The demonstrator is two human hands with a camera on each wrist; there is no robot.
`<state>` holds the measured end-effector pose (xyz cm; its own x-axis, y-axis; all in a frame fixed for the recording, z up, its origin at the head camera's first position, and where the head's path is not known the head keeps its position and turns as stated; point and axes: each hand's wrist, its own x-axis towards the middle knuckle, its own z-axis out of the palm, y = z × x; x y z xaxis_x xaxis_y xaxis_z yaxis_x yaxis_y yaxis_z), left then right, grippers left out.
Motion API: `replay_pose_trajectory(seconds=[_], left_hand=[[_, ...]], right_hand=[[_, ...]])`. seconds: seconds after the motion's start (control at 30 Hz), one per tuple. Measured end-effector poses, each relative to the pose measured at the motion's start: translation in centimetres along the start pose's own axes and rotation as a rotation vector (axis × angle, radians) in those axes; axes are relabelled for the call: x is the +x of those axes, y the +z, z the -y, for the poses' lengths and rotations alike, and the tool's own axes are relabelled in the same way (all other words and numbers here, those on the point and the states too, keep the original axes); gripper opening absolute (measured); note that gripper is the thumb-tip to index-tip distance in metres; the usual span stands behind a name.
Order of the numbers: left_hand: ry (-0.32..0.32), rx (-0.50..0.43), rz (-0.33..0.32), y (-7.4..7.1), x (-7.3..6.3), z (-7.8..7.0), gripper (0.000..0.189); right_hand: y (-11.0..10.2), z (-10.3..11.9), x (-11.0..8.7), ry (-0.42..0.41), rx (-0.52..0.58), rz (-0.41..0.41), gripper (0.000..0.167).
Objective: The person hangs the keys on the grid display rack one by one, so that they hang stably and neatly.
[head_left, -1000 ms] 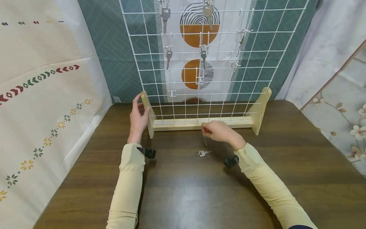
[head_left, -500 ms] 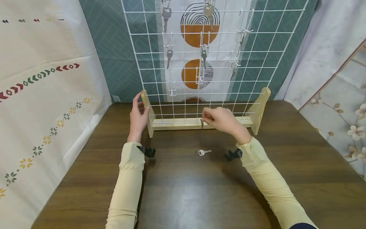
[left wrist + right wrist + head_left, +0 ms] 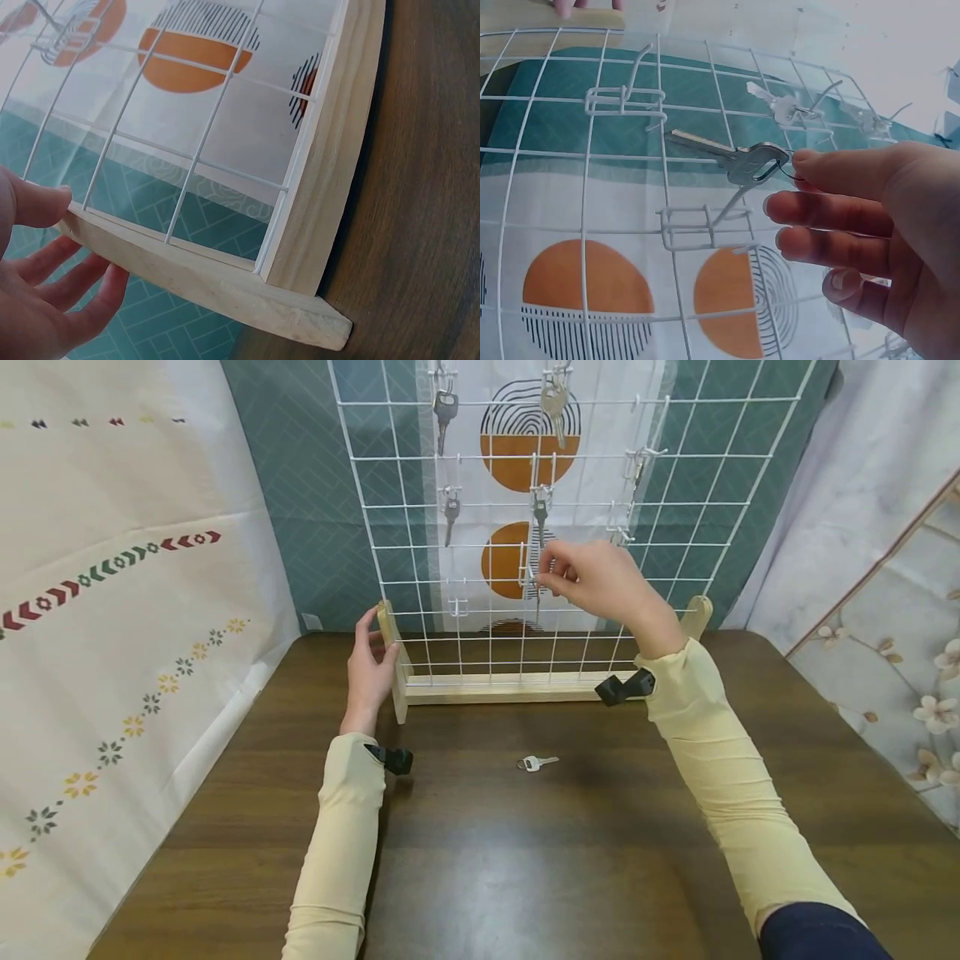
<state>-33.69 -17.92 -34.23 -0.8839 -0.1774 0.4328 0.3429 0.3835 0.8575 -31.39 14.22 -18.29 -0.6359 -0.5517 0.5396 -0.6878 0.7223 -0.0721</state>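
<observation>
In the head view, my left hand [image 3: 367, 683] holds the wooden side upright [image 3: 396, 664] of a white wire grid rack, its thumb on one side and fingers on the other. My right hand [image 3: 600, 581] is raised before the middle of the grid. The right wrist view has it pinching a small ring, from which a silver key [image 3: 754, 161] sticks out toward the left. Just under that key is a white wire hook [image 3: 705, 229] fixed on the grid; whether the ring touches it, I cannot tell. Another silver key [image 3: 538, 763] with a ring lies on the table.
Several keys hang from hooks higher up, among them a dark-headed key [image 3: 446, 410] and a brass-toned key [image 3: 555, 402]. A bare hook [image 3: 458, 606] sits lower left on the grid. A wooden crossbar [image 3: 487, 695] joins the rack's feet on the brown table [image 3: 465, 852].
My right hand has risen from near the crossbar to the middle hooks, carrying the key. The left hand keeps its place on the upright. The head view has shifted slightly.
</observation>
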Motion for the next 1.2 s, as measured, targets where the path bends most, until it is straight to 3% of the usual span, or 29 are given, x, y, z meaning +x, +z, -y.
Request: replay_pose_trajectory(seconds=[0.17, 0.6, 0.73, 1.0, 1.2], left_hand=[[0.001, 0.0, 0.002, 0.3, -0.2, 0.3, 0.062], [0.0, -0.005, -0.002, 0.3, -0.2, 0.4, 0.062], [0.007, -0.001, -0.002, 0.3, -0.1, 0.2, 0.061], [0.009, 0.003, -0.004, 0.2, -0.1, 0.3, 0.061], [0.007, 0.008, -0.006, 0.0, 0.0, -0.1, 0.062]], right_hand=[[0.6, -0.6, 0.8, -0.019, 0.006, 0.0, 0.009], [1.3, -1.0, 1.0, 0.058, 0.033, 0.029, 0.018], [1.5, -1.0, 0.7, 0.072, 0.049, 0.025, 0.025], [1.7, -0.6, 0.2, 0.09, 0.032, -0.006, 0.018], [2.0, 0.1, -1.6, 0.085, 0.03, -0.042, 0.026]])
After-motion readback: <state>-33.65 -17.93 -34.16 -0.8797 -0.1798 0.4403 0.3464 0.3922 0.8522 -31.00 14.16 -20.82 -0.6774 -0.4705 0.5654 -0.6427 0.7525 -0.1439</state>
